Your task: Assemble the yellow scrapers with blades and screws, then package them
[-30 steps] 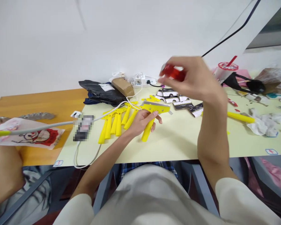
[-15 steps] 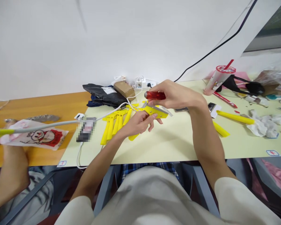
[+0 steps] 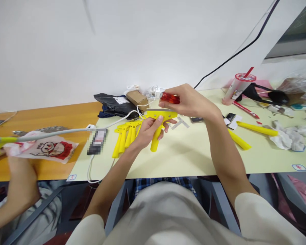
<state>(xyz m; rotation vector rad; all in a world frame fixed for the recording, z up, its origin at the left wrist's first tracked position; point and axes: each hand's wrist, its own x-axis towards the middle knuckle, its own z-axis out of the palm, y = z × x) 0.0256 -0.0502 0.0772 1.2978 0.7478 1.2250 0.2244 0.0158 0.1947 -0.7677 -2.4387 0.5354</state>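
My left hand [image 3: 150, 130] is closed around a yellow T-shaped scraper [image 3: 156, 142], its thumb flat on the head. A grey blade edge runs along the top of that head, with two screws below it. In my right hand [image 3: 187, 100] is a screwdriver with a clear red handle [image 3: 170, 98], held just above the scraper's head; its tip is hidden. Several more yellow scrapers [image 3: 123, 136] lie side by side to the left of my left hand. Thin grey blades [image 3: 181, 123] lie on the table beyond the scraper's right end.
A black plastic bag [image 3: 114, 105] and a brown box [image 3: 137, 98] stand against the wall. To the left lie a phone [image 3: 97, 141] and a white cable. On the right are yellow handles [image 3: 256, 128], a drink cup [image 3: 238, 89] and crumpled tissue [image 3: 287, 136]. A co-worker's arm [image 3: 22, 180] is far left.
The scraper has turned from a slant to nearly level, its handle now pointing down toward me. The screwdriver has stayed above it, and the blades on the table have come into fuller view.
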